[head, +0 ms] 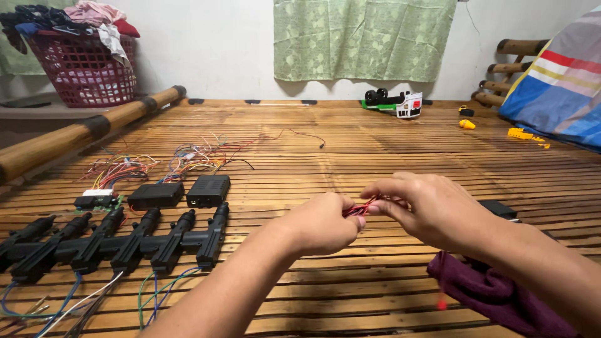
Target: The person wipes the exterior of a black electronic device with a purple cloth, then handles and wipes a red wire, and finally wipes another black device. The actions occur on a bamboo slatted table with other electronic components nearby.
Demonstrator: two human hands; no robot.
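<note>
While the left hand (325,222) and right hand (426,209) meet above the slatted wooden platform (375,150), both pinch a small bundle of red wires (360,208) between fingertips, each closed on one end, apparently so the strands stay taut enough to work. Just below the right wrist lies a dark maroon cloth (494,294). To the left of the left hand a row of black door-lock actuators (125,241) lies side by side (their coloured leads trailing toward the person), with two black control boxes (181,193) and loose wiring harnesses (156,164) beyond. Farther off, an overturned toy car (397,103) rests near the wall.
</note>
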